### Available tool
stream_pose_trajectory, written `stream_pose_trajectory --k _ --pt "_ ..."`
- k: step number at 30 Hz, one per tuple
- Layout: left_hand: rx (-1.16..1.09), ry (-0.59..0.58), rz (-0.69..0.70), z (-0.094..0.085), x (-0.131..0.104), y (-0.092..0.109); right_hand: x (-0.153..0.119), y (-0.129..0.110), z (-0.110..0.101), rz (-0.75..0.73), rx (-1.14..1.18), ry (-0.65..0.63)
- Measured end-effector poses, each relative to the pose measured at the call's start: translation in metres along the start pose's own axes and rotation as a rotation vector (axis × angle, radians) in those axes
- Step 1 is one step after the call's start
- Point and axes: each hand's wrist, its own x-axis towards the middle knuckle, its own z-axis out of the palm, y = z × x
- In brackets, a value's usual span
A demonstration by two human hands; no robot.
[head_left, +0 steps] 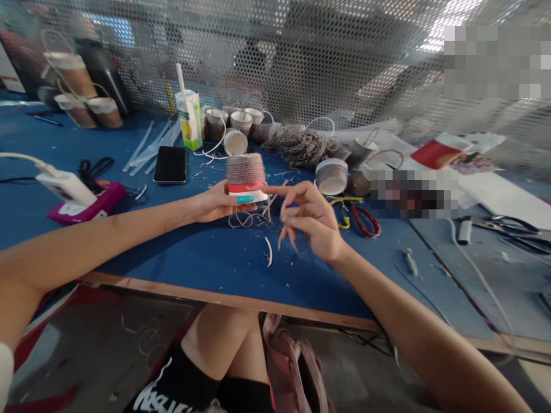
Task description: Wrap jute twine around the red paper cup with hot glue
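Observation:
A small cup (pixel 246 170), wound with grey-brown cord above a red and white band, is held over the blue table. My left hand (pixel 217 202) grips it from the left, the turquoise thumbnail lying across the lower band. On the other side, my right hand (pixel 312 221) has its index finger stretched to the red band, while its other fingers are spread and bent downward. Whether a strand of cord runs to the right fingers is too small to tell. Loose loops of cord (pixel 241 219) lie just beneath the cup.
Behind stand a drink carton (pixel 189 120), white-rimmed cups (pixel 241 121) and a cord heap (pixel 303 146). A phone (pixel 170 164) and magenta power strip (pixel 81 207) lie left. Red-handled pliers (pixel 365 221) and black-handled scissors (pixel 516 225) lie right. The wooden table edge (pixel 224 298) runs in front.

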Motion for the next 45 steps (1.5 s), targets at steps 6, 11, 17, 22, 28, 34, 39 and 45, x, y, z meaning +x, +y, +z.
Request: stream_pose_trajectory --k 6,11,17,22,28,34,39,45 --pt "0.022 -0.005 -0.024 0.004 -0.004 0.005 0.003 0.001 0.001 0.039 0.003 0.021" --pt "-0.003 -0.057 -0.024 0.003 -0.005 0.007 0.003 0.003 -0.002 -0.065 -0.059 0.386" --pt "-0.012 -0.114 -0.037 0.003 -0.004 0.007 -0.002 0.004 -0.002 -0.047 -0.063 0.078" --pt "-0.002 -0.147 -0.058 0.001 -0.003 0.007 -0.001 0.007 0.001 0.053 -0.041 -0.179" --pt "0.058 -0.012 -0.016 -0.004 -0.002 0.002 -0.001 0.01 0.001 0.053 -0.027 -0.224" --pt "-0.006 -0.042 -0.016 -0.002 -0.002 0.003 0.002 0.002 -0.001 0.04 0.053 -0.037" --pt "-0.032 -0.049 -0.016 -0.004 -0.002 0.004 0.009 0.0 -0.004 0.089 0.116 0.171" --pt "-0.013 -0.086 -0.026 -0.004 -0.003 0.006 0.011 0.006 -0.008 -0.046 0.115 0.447"
